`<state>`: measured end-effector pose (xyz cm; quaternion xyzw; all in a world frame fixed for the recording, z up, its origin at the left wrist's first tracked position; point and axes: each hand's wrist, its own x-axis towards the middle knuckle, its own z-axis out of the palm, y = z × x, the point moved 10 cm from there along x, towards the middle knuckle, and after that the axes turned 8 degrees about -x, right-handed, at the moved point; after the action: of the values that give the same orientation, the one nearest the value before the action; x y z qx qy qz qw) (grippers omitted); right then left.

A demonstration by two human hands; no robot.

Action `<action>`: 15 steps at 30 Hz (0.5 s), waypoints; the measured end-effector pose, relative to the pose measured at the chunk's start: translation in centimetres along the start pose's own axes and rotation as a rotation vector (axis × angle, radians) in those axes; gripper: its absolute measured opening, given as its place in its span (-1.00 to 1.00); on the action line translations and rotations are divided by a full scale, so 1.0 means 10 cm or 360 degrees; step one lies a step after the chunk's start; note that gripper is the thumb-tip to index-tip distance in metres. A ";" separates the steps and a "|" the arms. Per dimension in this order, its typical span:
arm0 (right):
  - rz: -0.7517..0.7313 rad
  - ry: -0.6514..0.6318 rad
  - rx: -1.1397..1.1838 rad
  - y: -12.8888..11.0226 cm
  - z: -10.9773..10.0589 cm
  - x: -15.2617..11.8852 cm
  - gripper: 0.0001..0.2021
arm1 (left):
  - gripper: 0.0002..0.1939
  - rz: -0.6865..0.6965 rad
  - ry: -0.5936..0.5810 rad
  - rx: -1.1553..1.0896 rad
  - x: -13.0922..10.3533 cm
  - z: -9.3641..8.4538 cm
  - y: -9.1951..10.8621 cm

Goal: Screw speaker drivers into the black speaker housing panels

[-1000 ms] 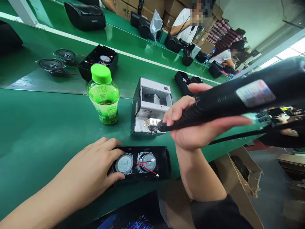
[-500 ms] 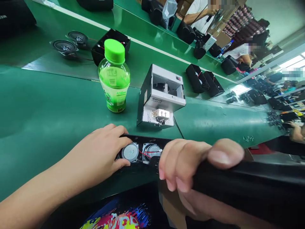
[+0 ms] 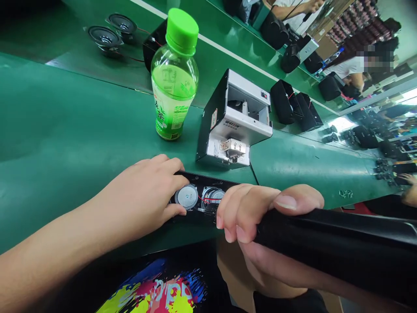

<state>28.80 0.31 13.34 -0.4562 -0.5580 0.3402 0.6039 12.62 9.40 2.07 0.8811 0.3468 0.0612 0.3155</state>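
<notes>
My left hand grips the left end of a narrow black panel, with its thumb on the near edge and fingers over the far edge. Two round speaker drivers are set in the panel. The left driver shows its whole grey back, while the right driver is partly covered by my other hand. A red wire runs between them. In my right hand is a thick black electric screwdriver, fingers wrapped round it. Its slim front end points left, low over the panel; whether the tip touches is unclear.
Beyond the panel stand a green-capped drink bottle and a grey-and-black screw feeder machine. Loose speaker drivers lie at the back left, open black boxes at the back right. A co-worker's arm shows across the bench.
The view has shifted, so the bottle and machine sit further right and higher. Both hands keep their grips, and the screwdriver stays over the panel near the drivers.
</notes>
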 end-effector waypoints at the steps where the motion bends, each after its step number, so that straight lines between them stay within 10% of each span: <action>1: 0.0009 0.0002 0.0005 0.01 0.00 0.00 -0.75 | -0.61 0.0003 0.0001 -0.0005 0.00 0.00 0.00; 15: 0.0004 -0.0028 -0.0046 0.01 0.06 0.01 -0.71 | -0.62 -0.0048 -0.0076 0.0063 0.02 0.00 0.06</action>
<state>28.20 0.57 13.31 -0.4625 -0.5675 0.3369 0.5921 13.12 9.21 2.43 0.8831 0.3535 0.0285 0.3071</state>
